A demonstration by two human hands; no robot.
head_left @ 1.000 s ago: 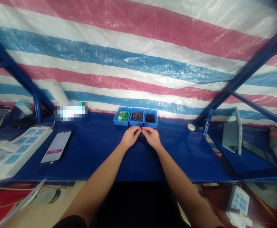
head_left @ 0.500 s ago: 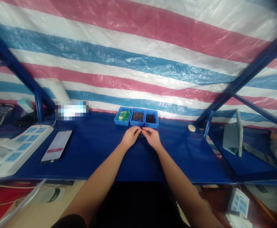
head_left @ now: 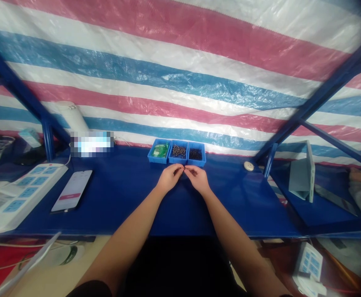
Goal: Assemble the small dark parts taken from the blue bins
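Together at the middle of a blue worktop (head_left: 121,198), the left hand (head_left: 169,177) and right hand (head_left: 198,178) of a seated or standing worker meet fingertip to fingertip, thumbs and forefingers pinched on a tiny dark piece (head_left: 184,168) whose shape is too small to make out. Whether more pieces sit within the curled fingers cannot be told.

Just beyond the hands, three small blue bins stand side by side near a striped plastic sheet (head_left: 180,82). The left bin (head_left: 157,161) holds a green bag (head_left: 161,150); the middle bin (head_left: 177,161) holds loose, shiny, metallic-looking parts (head_left: 179,151); the right bin (head_left: 196,162) carries darker small parts (head_left: 195,154).

By all appearances, the close fingertip work is midway: the piece is gripped, not yet set down, and whether anything is fully joined is hidden at this scale. Plenty of loose parts lie in the middle and right bins, suggesting much stock is left to handle; how many pieces are finished cannot be counted.

Off to the worker's left lie a phone (head_left: 71,192), its screen lit, and a white power strip (head_left: 29,193); to the right sits a small round pale object (head_left: 248,166).
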